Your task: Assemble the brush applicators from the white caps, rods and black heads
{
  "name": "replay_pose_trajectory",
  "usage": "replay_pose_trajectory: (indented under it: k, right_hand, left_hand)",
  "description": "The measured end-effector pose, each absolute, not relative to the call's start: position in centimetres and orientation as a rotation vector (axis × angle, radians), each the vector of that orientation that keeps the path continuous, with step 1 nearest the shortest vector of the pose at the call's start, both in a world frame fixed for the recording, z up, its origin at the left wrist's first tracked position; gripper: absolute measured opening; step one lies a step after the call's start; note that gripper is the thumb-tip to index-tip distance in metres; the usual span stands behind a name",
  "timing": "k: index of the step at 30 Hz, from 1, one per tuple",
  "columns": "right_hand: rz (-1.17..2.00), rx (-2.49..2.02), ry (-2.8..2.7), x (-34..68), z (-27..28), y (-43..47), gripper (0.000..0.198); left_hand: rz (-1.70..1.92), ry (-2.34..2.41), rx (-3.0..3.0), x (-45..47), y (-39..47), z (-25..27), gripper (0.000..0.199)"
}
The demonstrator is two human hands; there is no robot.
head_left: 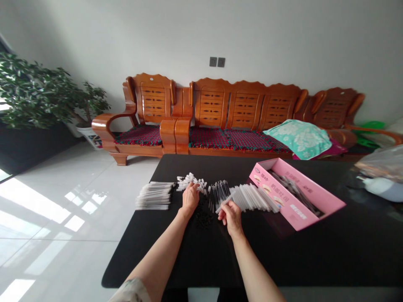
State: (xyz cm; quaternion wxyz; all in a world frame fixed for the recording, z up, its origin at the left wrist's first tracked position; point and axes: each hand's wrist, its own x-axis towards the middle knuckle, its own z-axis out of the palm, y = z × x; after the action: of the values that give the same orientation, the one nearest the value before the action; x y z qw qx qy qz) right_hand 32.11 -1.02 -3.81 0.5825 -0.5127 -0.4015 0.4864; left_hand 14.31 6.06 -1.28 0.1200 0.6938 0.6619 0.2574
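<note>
My left hand [190, 198] is at the near edge of a pile of small white plastic caps [189, 178], fingers bent and drawn together; whatever lies between the fingertips is hidden. A translucent white tube [225, 202] slants up from my right hand [232, 216], gripped between thumb and fingers. Just beyond that hand lie a row of thin dark rods [219, 191] and, to its right, a row of white tubes [252, 197]. Small black pieces [203, 219] are scattered on the table between my forearms. Left of my left hand is a stack of white tubes with dark ends [154, 196].
A long pink box [291, 201] holding dark thin items stands on the black table [315, 256] at the right. Farther right lie a clear plastic bag [382, 165] and a white bottle-like object [384, 188]. Wooden seats [210, 105] line the wall behind.
</note>
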Motion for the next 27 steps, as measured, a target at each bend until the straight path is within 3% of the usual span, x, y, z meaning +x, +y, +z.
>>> replay_pose_trajectory:
  k: [7,27]
  right_hand:
    - [1.143,-1.173,-0.906,32.1,-3.7,-1.0,0.02]
    - [1.127,-1.204,-0.948,32.0,-3.9,-1.1,0.018]
  left_hand:
    - [0.683,1.756,2.101,17.0,4.2,-0.7,0.01]
    - [0.355,2.011,1.927,19.4,4.9,0.3,0.026]
